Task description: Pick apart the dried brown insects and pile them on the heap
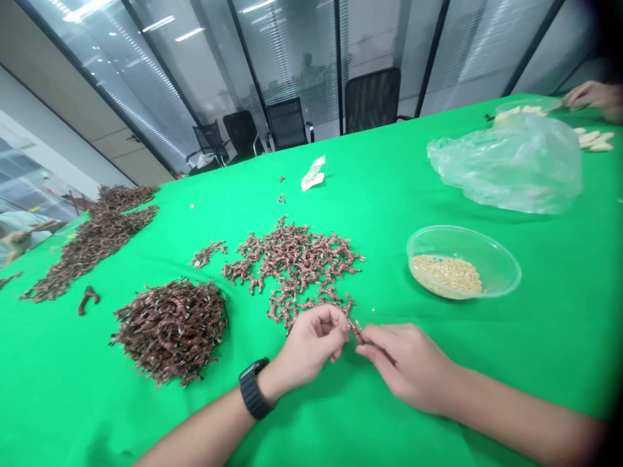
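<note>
My right hand [411, 363] pinches a small brown figure [357, 334] with pale golden bits at its top; it looks like a toy animal. My left hand [316, 340], with a dark watch [256, 389] on its wrist, is closed, thumb and forefinger pressed together at the figure's left end. Whether those fingertips hold a separate small piece cannot be made out. Just beyond my hands lies a loose spread of similar brown figures [304, 256]. To the left stands a denser heap of brown figures [172, 331] with dark and pale tips.
A clear plastic bowl [501, 272] with golden grain-like bits [448, 272] stands at right. Behind it lie a crumpled clear bag [511, 162] and another person's hand [594, 100]. A torn white paper [313, 174] lies further back. More brown pieces [92, 243] cover the far left.
</note>
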Tool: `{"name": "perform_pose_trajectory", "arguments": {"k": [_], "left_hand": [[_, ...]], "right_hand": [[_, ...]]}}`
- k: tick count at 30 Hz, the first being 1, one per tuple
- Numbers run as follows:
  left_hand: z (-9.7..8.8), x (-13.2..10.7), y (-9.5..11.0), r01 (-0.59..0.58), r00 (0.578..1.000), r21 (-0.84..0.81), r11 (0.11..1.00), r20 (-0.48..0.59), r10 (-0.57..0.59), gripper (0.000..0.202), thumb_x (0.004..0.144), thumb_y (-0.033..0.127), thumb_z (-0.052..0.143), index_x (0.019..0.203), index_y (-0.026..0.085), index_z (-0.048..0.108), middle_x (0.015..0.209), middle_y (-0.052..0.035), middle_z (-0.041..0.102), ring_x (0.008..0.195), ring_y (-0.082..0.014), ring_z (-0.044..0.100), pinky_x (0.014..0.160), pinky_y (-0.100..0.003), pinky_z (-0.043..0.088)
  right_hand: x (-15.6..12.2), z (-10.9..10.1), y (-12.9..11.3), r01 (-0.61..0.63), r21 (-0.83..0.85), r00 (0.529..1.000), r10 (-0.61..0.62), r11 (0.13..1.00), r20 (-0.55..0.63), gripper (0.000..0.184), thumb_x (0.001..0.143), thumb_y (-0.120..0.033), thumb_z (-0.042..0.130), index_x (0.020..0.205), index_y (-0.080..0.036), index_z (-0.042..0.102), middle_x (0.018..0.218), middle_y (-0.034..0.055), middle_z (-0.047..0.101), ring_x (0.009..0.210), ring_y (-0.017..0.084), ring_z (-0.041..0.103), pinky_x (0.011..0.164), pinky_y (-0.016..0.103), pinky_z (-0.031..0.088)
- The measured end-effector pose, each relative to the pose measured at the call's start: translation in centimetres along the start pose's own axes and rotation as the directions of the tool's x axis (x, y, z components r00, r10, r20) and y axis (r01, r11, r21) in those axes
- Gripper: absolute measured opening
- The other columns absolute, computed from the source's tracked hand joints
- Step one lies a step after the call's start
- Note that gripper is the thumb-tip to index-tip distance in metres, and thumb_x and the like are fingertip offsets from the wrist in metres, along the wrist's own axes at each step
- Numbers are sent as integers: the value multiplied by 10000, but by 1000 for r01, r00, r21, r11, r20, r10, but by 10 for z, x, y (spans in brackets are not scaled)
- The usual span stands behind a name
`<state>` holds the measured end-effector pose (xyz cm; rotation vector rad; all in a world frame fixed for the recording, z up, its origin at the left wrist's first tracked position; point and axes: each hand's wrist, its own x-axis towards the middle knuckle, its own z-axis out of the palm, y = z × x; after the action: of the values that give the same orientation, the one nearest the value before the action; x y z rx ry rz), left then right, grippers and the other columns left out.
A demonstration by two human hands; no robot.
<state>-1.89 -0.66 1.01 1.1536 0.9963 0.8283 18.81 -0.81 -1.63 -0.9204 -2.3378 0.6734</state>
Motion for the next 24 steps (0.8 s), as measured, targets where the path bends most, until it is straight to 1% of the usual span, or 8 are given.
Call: {"name": "perform_pose_trajectory", "arguments": {"k": [3, 5, 9, 12, 14, 16, 20, 24], "left_hand": [[0, -3, -2, -137, 989, 233, 963, -28, 148, 150, 941, 273, 619, 865, 147, 586, 751, 3, 581, 609, -72, 505, 580, -194, 439], [-1, -4, -2, -263, 954, 463, 846, -4, 298, 84, 940, 208, 602, 879, 151, 605, 784, -10, 602, 691, -90, 531, 646, -201, 450], [-7, -5, 1, -475, 830, 756, 451, 214, 516, 30, 936, 135, 584, 938, 161, 598, 816, -18, 625, 723, -107, 558, 659, -212, 457], [-11, -5, 6, -559, 716, 818, 134, 395, 576, 83, 968, 114, 537, 1013, 156, 593, 866, -46, 672, 756, -130, 603, 664, -233, 480], [-12, -4, 8, -575, 661, 818, 5, 460, 593, 118, 979, 114, 521, 1066, 151, 591, 898, -64, 695, 788, -148, 628, 679, -250, 495], [-12, -5, 9, -579, 672, 813, 58, 436, 598, 119, 980, 120, 521, 1067, 159, 592, 907, -67, 696, 803, -149, 633, 700, -251, 505], [-5, -6, 8, -449, 851, 717, 533, 162, 499, 42, 974, 180, 566, 965, 173, 607, 838, -34, 651, 744, -117, 585, 685, -227, 485], [2, -6, 7, -186, 974, 352, 917, -53, 218, 167, 975, 311, 608, 912, 156, 603, 762, -9, 604, 629, -84, 535, 590, -204, 451]], "right_hand": [[1, -1, -1, -20, 80, 1000, 19, 997, 12, 272, 1055, -269, 432, 811, -202, 530, 669, -10, 592, 582, 130, 537, 585, 278, 335], [1, -2, -3, -27, 114, 999, 25, 993, 19, 272, 1052, -265, 428, 802, -205, 515, 666, -14, 576, 583, 128, 519, 589, 276, 333], [3, -6, -5, -65, 183, 997, 56, 981, 54, 295, 1044, -262, 420, 754, -213, 448, 622, -34, 496, 552, 120, 446, 567, 280, 296], [5, -9, -7, -114, 279, 991, 90, 954, 97, 337, 1042, -287, 414, 714, -215, 387, 595, -48, 416, 537, 112, 381, 548, 280, 265], [7, -12, -7, -162, 356, 984, 125, 920, 123, 375, 1042, -329, 413, 689, -215, 358, 590, -53, 369, 541, 109, 348, 539, 275, 254], [10, -13, -7, -206, 416, 977, 159, 886, 144, 409, 1039, -377, 416, 671, -216, 342, 590, -56, 332, 545, 106, 320, 529, 269, 245], [10, -13, -8, -240, 416, 970, 202, 877, 133, 406, 1033, -404, 443, 683, -218, 356, 575, -67, 322, 529, 101, 304, 518, 264, 238], [6, -10, -8, -144, 284, 989, 126, 948, 83, 306, 1038, -323, 445, 753, -213, 427, 580, -69, 395, 509, 98, 355, 530, 264, 258]]}}
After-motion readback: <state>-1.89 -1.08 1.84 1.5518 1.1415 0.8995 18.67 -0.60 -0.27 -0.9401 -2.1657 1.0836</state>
